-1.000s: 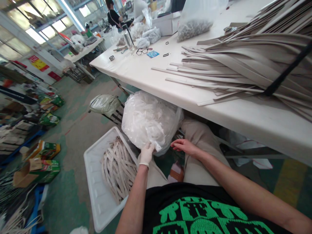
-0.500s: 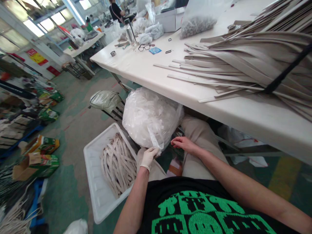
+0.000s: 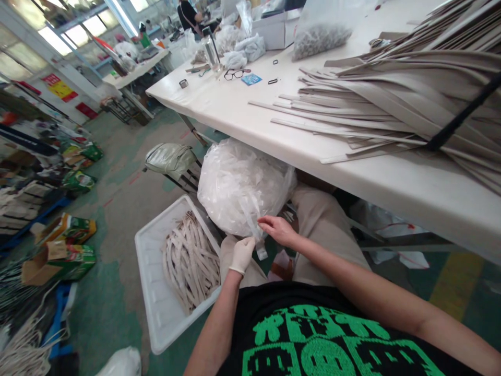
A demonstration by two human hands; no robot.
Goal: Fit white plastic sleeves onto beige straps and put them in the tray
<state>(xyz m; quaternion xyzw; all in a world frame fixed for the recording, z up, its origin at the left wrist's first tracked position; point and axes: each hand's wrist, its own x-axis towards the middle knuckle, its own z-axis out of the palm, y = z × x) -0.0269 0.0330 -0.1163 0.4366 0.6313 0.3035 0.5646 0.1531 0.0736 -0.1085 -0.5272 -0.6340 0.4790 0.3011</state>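
A big clear bag (image 3: 238,180) stuffed with crumpled clear plastic bulges out below the table edge, in front of my knees. In my left hand (image 3: 242,256), which wears a pale glove, the fingers are closed on a narrow clear plastic strip (image 3: 261,251); its lower end hangs beside the fingertips. My bare right hand (image 3: 278,231) comes in from the right, with thumb and fingertips pinched at the upper part of this strip. Whether the strip is a small flat bag, I cannot tell.
Left of my legs, a white plastic bin (image 3: 146,292) holds many beige straps (image 3: 191,261). Long beige strips (image 3: 383,104) tied with a black band lie on the white table (image 3: 219,112), with glasses (image 3: 235,74) farther back. A padded stool (image 3: 170,159) stands behind the bin.
My right hand has moved left from above my thigh to the plastic strip. My left hand has shifted slightly, and the strip's end now hangs out beside it.
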